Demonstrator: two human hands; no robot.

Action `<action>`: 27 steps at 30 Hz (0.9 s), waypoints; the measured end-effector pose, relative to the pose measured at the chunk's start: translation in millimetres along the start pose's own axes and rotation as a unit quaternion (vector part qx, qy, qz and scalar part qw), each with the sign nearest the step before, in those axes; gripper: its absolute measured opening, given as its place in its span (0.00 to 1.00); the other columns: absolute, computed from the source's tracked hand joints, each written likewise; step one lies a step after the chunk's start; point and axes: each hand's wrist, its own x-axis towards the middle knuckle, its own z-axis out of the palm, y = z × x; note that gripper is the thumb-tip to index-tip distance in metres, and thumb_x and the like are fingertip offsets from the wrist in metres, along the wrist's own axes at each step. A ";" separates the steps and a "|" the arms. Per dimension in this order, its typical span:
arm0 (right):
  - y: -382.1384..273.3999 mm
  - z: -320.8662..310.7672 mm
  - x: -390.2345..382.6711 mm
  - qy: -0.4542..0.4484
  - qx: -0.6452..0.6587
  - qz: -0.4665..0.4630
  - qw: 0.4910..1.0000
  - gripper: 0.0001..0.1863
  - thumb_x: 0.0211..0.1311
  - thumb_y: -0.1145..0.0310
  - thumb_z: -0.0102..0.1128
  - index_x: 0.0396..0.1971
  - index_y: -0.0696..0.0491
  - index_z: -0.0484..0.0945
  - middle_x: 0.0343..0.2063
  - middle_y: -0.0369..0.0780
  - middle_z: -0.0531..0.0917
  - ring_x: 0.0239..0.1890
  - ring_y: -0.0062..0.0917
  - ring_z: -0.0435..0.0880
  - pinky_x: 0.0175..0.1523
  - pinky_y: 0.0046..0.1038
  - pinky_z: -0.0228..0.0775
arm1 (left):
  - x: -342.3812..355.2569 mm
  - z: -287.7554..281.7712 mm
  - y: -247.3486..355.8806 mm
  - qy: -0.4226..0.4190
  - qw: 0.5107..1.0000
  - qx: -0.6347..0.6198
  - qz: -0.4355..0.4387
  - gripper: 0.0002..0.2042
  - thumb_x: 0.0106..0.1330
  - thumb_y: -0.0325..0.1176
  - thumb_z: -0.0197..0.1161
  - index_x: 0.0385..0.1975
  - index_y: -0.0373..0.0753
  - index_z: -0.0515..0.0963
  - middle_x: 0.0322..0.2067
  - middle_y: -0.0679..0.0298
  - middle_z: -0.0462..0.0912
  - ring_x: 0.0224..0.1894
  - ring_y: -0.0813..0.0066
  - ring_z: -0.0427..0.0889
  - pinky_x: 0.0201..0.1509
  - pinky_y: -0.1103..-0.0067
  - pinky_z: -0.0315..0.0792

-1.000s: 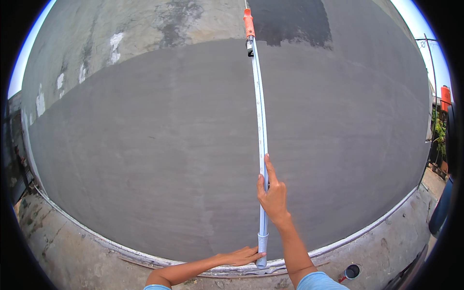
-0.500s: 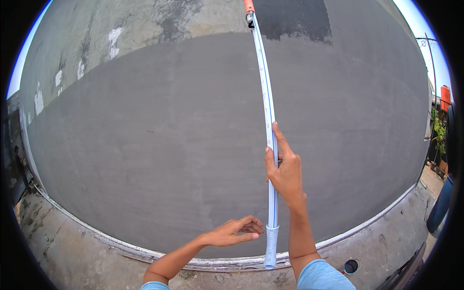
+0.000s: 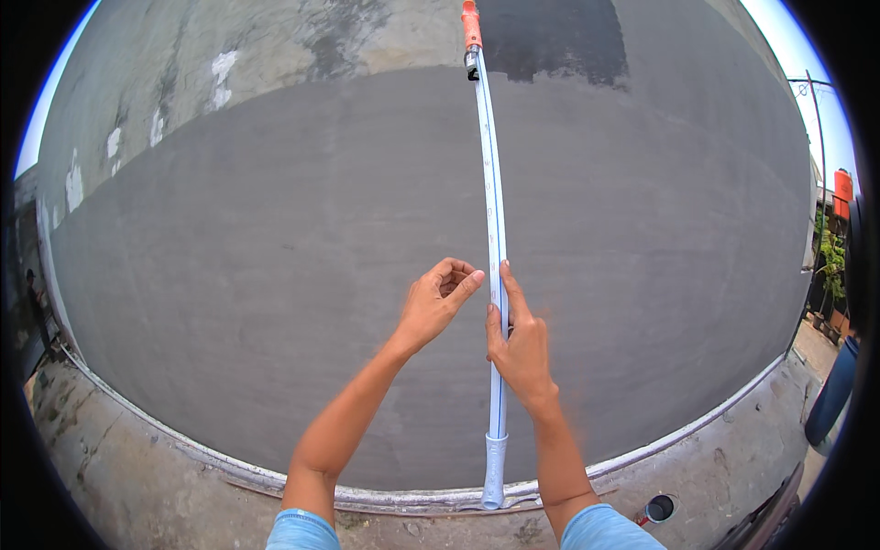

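A long white pole [image 3: 489,174] with blue stripes stands nearly upright before me, against the grey wall [image 3: 275,293]. My right hand [image 3: 523,356] wraps round its lower half, index finger stretched up along it. Just left of the pole is my left hand [image 3: 431,304], loosely curled, apart from it and with nothing visible in its fingers. A light-blue flared sleeve [image 3: 494,469] forms the pole's bottom end. At the top, a metal clamp [image 3: 472,64] joins it to an orange handle [image 3: 471,27]; whatever lies beyond that is out of view.
Darker grey coating [image 3: 559,41] covers a patch at the wall's top right. Bare, stained wall lies at upper left. A dark pot [image 3: 659,508] sits on the concrete floor [image 3: 174,467] at lower right. A person's leg in blue trousers [image 3: 832,392] shows at the right edge.
My left hand has risen from beside the pole's bottom sleeve to about the right hand's height. The pole and right hand have shifted left, and more of the orange handle shows.
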 end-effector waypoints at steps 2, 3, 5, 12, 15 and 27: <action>12.5 9.3 -38.6 -0.014 0.006 0.017 1.000 0.31 0.66 0.76 0.54 0.70 0.55 0.60 0.14 0.39 0.76 0.12 0.22 0.75 0.21 0.27 0.66 | -12.0 3.8 -21.5 0.006 1.000 0.000 -0.007 0.17 0.66 0.47 0.67 0.39 0.37 0.78 0.33 0.62 0.85 0.39 0.76 0.85 0.45 0.79 0.77; 16.6 2.7 -55.6 -0.004 -0.007 0.025 1.000 0.32 0.66 0.76 0.54 0.70 0.54 0.60 0.14 0.40 0.77 0.13 0.26 0.76 0.22 0.29 0.67 | -15.6 15.2 -20.0 -0.017 1.000 -0.015 -0.008 0.16 0.66 0.46 0.67 0.37 0.37 0.78 0.32 0.63 0.85 0.38 0.77 0.85 0.44 0.79 0.77; 27.4 8.3 -89.8 -0.006 -0.001 0.041 0.999 0.32 0.66 0.75 0.55 0.70 0.53 0.60 0.15 0.43 0.79 0.13 0.33 0.80 0.22 0.33 0.69 | -31.8 22.0 -25.5 -0.040 0.999 -0.022 -0.028 0.14 0.65 0.43 0.69 0.35 0.38 0.77 0.30 0.64 0.85 0.35 0.78 0.85 0.43 0.80 0.77; 27.9 3.6 -156.0 -0.028 0.012 0.064 0.997 0.32 0.65 0.75 0.55 0.69 0.58 0.60 0.21 0.46 0.83 0.15 0.31 0.81 0.22 0.30 0.71 | -58.5 39.3 -35.2 -0.056 0.998 -0.005 -0.040 0.14 0.64 0.40 0.70 0.28 0.38 0.74 0.27 0.64 0.82 0.29 0.78 0.86 0.33 0.81 0.77; 3.6 -12.0 -128.1 -0.035 0.011 0.065 0.997 0.31 0.65 0.75 0.55 0.68 0.59 0.61 0.22 0.46 0.83 0.14 0.29 0.80 0.23 0.30 0.71 | -47.1 40.2 -21.0 -0.023 0.999 -0.043 -0.001 0.13 0.67 0.39 0.67 0.29 0.36 0.74 0.27 0.64 0.81 0.28 0.78 0.85 0.31 0.83 0.75; 4.4 -4.4 18.0 0.027 -0.024 0.030 0.999 0.31 0.68 0.74 0.52 0.71 0.52 0.60 0.12 0.35 0.72 0.11 0.19 0.72 0.19 0.26 0.62 | -66.8 39.8 -73.6 -0.042 0.992 -0.076 -0.091 0.19 0.76 0.46 0.50 0.45 0.34 0.76 0.39 0.56 0.84 0.42 0.69 0.86 0.49 0.74 0.79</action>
